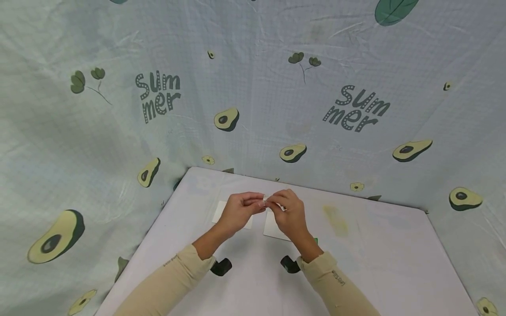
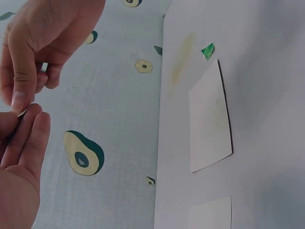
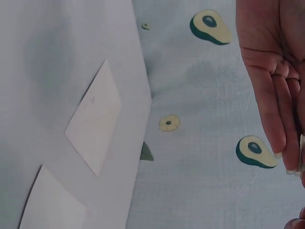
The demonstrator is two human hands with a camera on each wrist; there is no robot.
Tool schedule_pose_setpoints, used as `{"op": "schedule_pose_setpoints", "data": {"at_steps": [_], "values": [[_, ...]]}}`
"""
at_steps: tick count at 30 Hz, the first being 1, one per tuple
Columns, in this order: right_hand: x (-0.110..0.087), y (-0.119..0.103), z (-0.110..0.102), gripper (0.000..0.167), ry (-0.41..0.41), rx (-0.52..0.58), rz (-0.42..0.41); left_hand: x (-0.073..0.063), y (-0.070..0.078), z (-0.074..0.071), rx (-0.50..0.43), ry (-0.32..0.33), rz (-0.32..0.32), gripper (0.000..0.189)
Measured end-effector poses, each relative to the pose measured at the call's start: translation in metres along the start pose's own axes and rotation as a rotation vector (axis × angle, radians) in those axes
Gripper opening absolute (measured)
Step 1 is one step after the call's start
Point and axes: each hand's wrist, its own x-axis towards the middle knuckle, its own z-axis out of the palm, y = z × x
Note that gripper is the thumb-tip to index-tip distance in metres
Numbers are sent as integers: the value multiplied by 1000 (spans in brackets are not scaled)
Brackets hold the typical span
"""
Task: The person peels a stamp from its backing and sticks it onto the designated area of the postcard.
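Both hands meet above the table, fingertips close together at a small whitish piece (image 1: 265, 199). Its kind cannot be made out, as the fingers cover most of it. My left hand (image 1: 237, 211) pinches it from the left, thumb against fingers. From the right, my right hand (image 1: 290, 213) pinches at the same spot. In the left wrist view the right hand (image 2: 45, 43) is above the left hand (image 2: 21, 176), and a thin pale edge (image 2: 22, 113) shows between them. Another small pale bit (image 2: 44, 67) shows among the right fingers. The right wrist view catches the right hand (image 3: 276, 90) at its edge.
Two flat white cards lie on the white table (image 1: 375, 254): a left card (image 1: 218, 211) and a right card (image 1: 272, 228). Beyond the right card is a small green triangular piece (image 2: 208, 51). A yellowish stain (image 1: 336, 220) marks the table. A printed cloth (image 1: 253, 87) hangs behind.
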Motion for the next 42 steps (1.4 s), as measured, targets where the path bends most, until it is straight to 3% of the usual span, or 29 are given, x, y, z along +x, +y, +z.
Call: {"op": "schedule_pose_setpoints", "data": {"at_steps": [9,14,23,31,42], "values": [[-2,-5,-1,7,18,247,383,4,2,8,-27,49,-8,34],[0,-9,0,6,52,347,529,5,4,12,-25,82,-12,32],[2,-8,2,6,119,430,668,5,2,13,-12,106,-9,28],[2,0,4,6,147,412,796,4,1,13,-16,91,-18,29],[-2,7,12,12,112,441,927,2,-4,8,-32,131,-15,27]]}}
